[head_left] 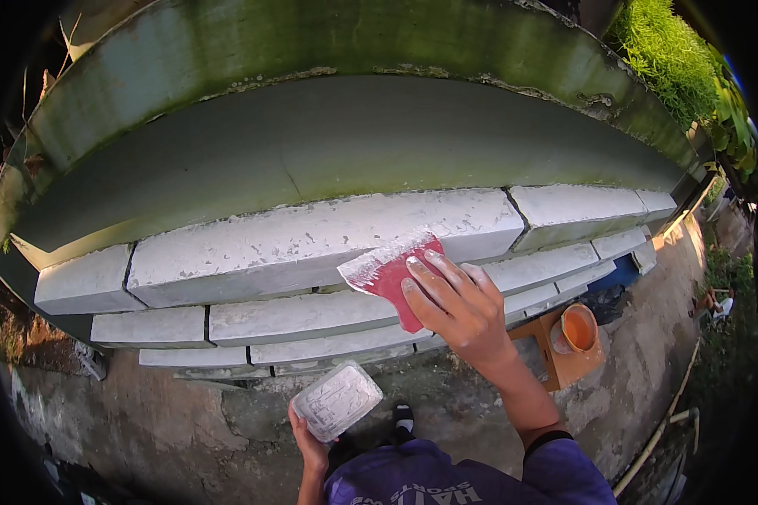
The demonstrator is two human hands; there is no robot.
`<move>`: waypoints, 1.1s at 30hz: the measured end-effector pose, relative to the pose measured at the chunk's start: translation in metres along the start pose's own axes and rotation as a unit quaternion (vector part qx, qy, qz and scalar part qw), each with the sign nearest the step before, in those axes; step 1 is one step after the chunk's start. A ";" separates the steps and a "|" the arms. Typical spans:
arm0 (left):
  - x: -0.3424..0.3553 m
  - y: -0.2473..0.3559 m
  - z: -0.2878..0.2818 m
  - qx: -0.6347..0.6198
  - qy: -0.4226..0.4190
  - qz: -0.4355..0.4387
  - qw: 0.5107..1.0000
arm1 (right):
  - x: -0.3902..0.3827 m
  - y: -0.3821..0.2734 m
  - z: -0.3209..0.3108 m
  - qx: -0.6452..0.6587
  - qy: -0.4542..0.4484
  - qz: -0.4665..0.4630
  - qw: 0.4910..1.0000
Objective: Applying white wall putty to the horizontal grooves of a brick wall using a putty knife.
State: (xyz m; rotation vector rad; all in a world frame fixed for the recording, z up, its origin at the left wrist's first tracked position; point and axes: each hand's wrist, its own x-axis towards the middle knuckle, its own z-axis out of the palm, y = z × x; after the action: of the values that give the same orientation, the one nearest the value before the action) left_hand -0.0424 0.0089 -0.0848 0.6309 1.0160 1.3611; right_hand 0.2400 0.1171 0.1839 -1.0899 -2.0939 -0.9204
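My right hand [451,307] grips a red spreader [396,282], its broad edge coated in white paste, over the front of a long, white, speckled concrete block [227,244] in the upper row. Whether the spreader touches the block I cannot tell. My left hand [306,438] holds a rectangular tray [338,396] smeared with white material, low in front of my body. More white blocks [295,318] form lower rows beneath, with dark gaps between them.
A mossy, curved concrete wall [328,46] rises behind the blocks. On the concrete ground [632,370] at right, an orange bucket [579,328] stands on brown board beside dark plastic. Plants [661,50] are at upper right; a pole [669,412] lies at right.
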 end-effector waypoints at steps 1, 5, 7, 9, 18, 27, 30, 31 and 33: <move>0.001 -0.002 -0.003 0.000 -0.003 -0.001 1.000 | -0.001 0.001 0.000 0.000 0.002 0.006 1.000; 0.004 0.002 -0.005 -0.001 0.000 -0.008 1.000 | -0.013 0.018 -0.002 -0.025 0.002 0.064 0.998; 0.004 0.005 -0.004 0.000 -0.001 -0.006 1.000 | -0.015 0.021 -0.005 -0.024 0.001 0.088 0.996; 0.005 0.009 -0.003 0.001 -0.003 -0.005 1.000 | -0.015 0.026 -0.008 -0.018 0.022 0.124 0.992; 0.006 0.013 -0.014 0.000 -0.022 0.001 1.000 | 0.013 -0.007 0.001 -0.130 -0.073 0.281 0.948; 0.000 0.035 -0.017 0.037 -0.052 -0.024 0.998 | 0.079 -0.102 0.026 -0.030 -0.051 0.261 0.963; 0.000 0.039 -0.022 0.028 -0.062 -0.033 0.997 | 0.087 -0.113 0.027 0.086 0.031 0.216 0.972; -0.001 0.038 -0.027 0.031 -0.059 -0.032 0.997 | 0.084 -0.108 0.023 0.085 0.032 0.217 0.972; 0.001 0.037 -0.040 0.032 -0.048 -0.025 0.998 | 0.072 -0.092 0.015 0.054 0.099 0.242 0.964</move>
State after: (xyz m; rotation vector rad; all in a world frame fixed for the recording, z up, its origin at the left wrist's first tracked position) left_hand -0.0954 0.0082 -0.0713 0.7070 0.9940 1.2461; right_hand 0.1240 0.1223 0.2017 -1.3127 -1.5904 -0.6350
